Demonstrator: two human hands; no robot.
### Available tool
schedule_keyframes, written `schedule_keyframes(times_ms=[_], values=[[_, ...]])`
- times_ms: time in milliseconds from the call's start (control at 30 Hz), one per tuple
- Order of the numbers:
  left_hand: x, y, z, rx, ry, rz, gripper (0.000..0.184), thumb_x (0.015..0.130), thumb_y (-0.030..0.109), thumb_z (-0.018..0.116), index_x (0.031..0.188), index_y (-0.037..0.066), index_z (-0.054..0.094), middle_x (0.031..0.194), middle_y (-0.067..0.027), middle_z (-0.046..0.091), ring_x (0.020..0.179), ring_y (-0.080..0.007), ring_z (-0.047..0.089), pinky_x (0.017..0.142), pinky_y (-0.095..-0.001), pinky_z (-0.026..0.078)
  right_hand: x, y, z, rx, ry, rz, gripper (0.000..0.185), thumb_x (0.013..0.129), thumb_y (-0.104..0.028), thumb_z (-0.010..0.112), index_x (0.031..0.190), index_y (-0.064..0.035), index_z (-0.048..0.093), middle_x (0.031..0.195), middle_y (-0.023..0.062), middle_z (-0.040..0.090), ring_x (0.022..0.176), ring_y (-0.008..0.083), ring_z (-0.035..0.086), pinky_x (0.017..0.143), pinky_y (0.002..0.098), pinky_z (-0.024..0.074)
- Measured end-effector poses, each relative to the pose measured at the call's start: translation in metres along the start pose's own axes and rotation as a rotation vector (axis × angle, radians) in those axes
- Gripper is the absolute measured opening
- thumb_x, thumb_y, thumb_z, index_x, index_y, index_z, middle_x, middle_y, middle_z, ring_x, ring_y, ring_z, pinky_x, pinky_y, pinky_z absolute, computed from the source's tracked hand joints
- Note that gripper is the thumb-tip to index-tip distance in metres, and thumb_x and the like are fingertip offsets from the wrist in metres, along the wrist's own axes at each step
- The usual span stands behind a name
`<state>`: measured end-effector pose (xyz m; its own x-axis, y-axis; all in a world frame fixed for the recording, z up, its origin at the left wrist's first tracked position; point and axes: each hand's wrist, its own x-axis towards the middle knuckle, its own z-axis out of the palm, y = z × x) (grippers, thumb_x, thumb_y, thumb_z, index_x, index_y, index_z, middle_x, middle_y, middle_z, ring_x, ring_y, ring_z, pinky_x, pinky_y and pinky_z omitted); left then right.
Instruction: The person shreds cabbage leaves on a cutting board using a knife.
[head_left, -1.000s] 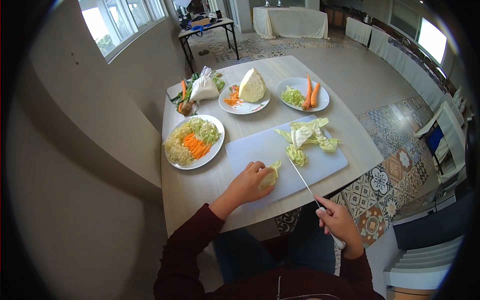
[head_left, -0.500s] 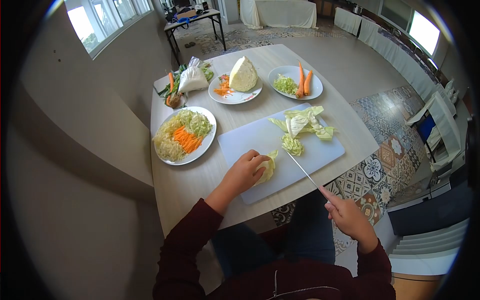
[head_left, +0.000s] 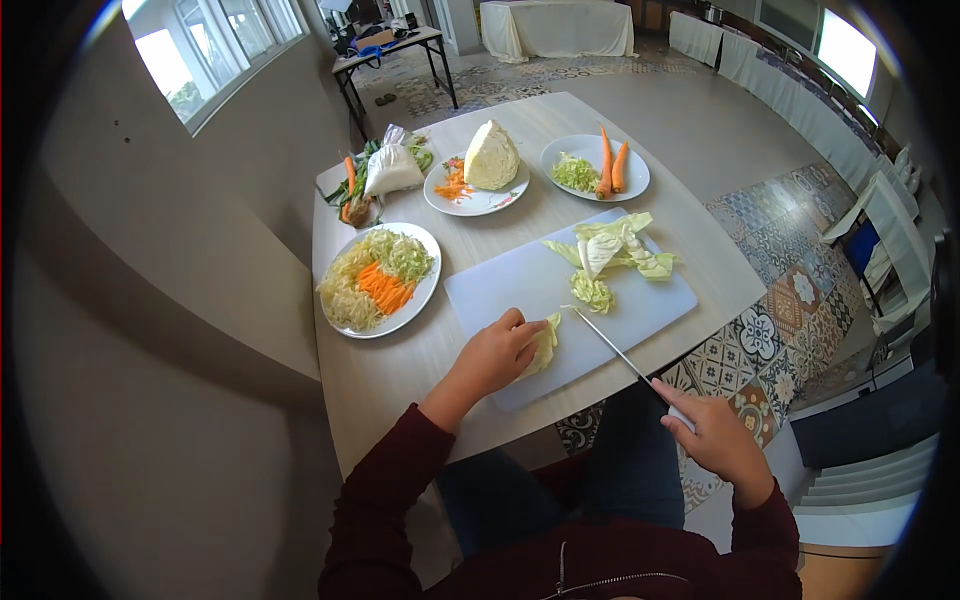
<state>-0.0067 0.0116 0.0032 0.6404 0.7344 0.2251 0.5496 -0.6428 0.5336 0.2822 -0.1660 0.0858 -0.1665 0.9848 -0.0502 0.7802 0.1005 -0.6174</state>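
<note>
My left hand (head_left: 497, 352) is closed over a folded piece of cabbage leaf (head_left: 543, 348), pressing it on the white cutting board (head_left: 500, 290). In my right hand (head_left: 712, 432) is a knife (head_left: 620, 352), gripped by its pale handle with the blade slanting up and left over the board. Close to the blade's tip sits a small heap of shredded cabbage (head_left: 592, 292). Several loose cabbage leaves (head_left: 615, 247) lie behind that heap, toward the board's far right corner.
Left of the board stands a plate (head_left: 436, 272) with shredded cabbage and carrot strips. Farther back are a plate (head_left: 480, 208) with a cabbage chunk (head_left: 492, 157) and carrot bits, a plate (head_left: 625, 150) with carrots (head_left: 605, 165), and a white-filled plastic bag (head_left: 394, 168) beside vegetables.
The knife tip has shifted slightly left, away from the shredded heap and toward the held leaf, with a thin shred now by the tip. The whole view has shifted a little.
</note>
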Motion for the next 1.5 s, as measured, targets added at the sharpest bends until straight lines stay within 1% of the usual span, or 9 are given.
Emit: schedule_keyframes(times_ms=[100,200,500,600,700,900,1000,1233,1500], values=[[0.0,0.003,0.0,0.022,-0.02,-0.033,0.036,0.091,0.015,0.062,0.126,0.015,0.064,0.098,-0.0119,0.056,0.078,-0.0317,0.062,0.072,-0.0409,0.052,0.003,-0.008,0.0,0.034,-0.005,-0.008,0.049,0.092,-0.015,0.062,0.139,-0.0071,0.053,0.085,0.0231,0.067,0.078,0.0414,0.065,0.072,0.0444,0.05],[-0.001,0.004,0.001,0.033,-0.016,-0.032,0.036,0.091,0.015,0.061,0.126,0.015,0.063,0.097,-0.0119,0.056,0.077,-0.032,0.062,0.071,-0.0415,0.052,0.006,-0.013,0.002,0.116,-0.047,0.17,0.047,0.093,-0.015,0.061,0.139,-0.006,0.054,0.083,0.0234,0.067,0.08,0.043,0.064,0.072,0.0441,0.0498],[0.0,0.002,0.002,0.044,0.003,-0.015,0.033,0.09,0.015,0.062,0.123,0.015,0.063,0.094,-0.0116,0.055,0.073,-0.0328,0.062,0.067,-0.0429,0.052,0.0,-0.021,-0.019,0.343,-0.108,0.367,0.048,0.097,-0.012,0.054,0.144,-0.0066,0.05,0.061,0.0069,0.058,0.045,0.0114,0.057,0.051,0.0293,0.0491],[-0.001,0.002,0.002,0.043,-0.012,-0.027,0.034,0.091,0.016,0.062,0.125,0.016,0.062,0.096,-0.0115,0.055,0.075,-0.0326,0.062,0.068,-0.0427,0.052,-0.006,-0.026,-0.031,0.321,-0.135,0.397,0.048,0.097,-0.013,0.054,0.144,-0.0068,0.05,0.061,0.0075,0.059,0.045,0.0101,0.057,0.051,0.029,0.0492],[0.0,0.002,0.002,0.045,-0.011,-0.025,0.034,0.091,0.016,0.062,0.125,0.016,0.061,0.096,-0.0116,0.055,0.075,-0.0328,0.062,0.068,-0.0429,0.052,-0.01,-0.032,-0.04,0.231,-0.135,0.383,0.048,0.096,-0.013,0.055,0.144,-0.0073,0.05,0.066,0.0126,0.062,0.051,0.0194,0.063,0.056,0.033,0.0509],[0.0,0.003,0.002,0.049,-0.014,-0.021,0.035,0.091,0.016,0.062,0.125,0.015,0.061,0.096,-0.0118,0.055,0.078,-0.0334,0.062,0.07,-0.0434,0.052,0.003,-0.018,-0.01,0.028,0.027,0.06,0.047,0.094,-0.015,0.059,0.14,-0.0084,0.053,0.08,0.0222,0.065,0.075,0.0416,0.063,0.069,0.0441,0.0494],[0.0,0.004,0.001,0.048,-0.016,-0.031,0.035,0.091,0.015,0.062,0.125,0.015,0.061,0.096,-0.0118,0.055,0.079,-0.0335,0.062,0.071,-0.0435,0.051,0.012,-0.008,0.007,-0.007,0.03,-0.045,0.047,0.094,-0.015,0.059,0.14,-0.0086,0.053,0.077,0.0214,0.065,0.072,0.0406,0.063,0.067,0.0465,0.049],[0.0,0.004,0.003,0.049,0.056,0.023,0.031,0.089,0.013,0.061,0.119,0.011,0.064,0.092,-0.012,0.056,0.071,-0.0332,0.062,0.065,-0.0429,0.052,0.019,-0.009,0.016,-0.012,-0.048,-0.049,0.048,0.094,-0.015,0.059,0.141,-0.0071,0.052,0.075,0.0214,0.064,0.07,0.0409,0.063,0.067,0.0479,0.0491],[0.0,0.003,0.004,0.05,-0.002,-0.021,0.033,0.091,0.015,0.061,0.124,0.015,0.061,0.095,-0.0119,0.054,0.076,-0.0331,0.061,0.068,-0.0428,0.051,0.014,-0.011,0.015,-0.012,-0.073,-0.028,0.048,0.095,-0.013,0.057,0.142,-0.0042,0.049,0.073,0.0241,0.063,0.069,0.0427,0.063,0.066,0.0492,0.0495]])
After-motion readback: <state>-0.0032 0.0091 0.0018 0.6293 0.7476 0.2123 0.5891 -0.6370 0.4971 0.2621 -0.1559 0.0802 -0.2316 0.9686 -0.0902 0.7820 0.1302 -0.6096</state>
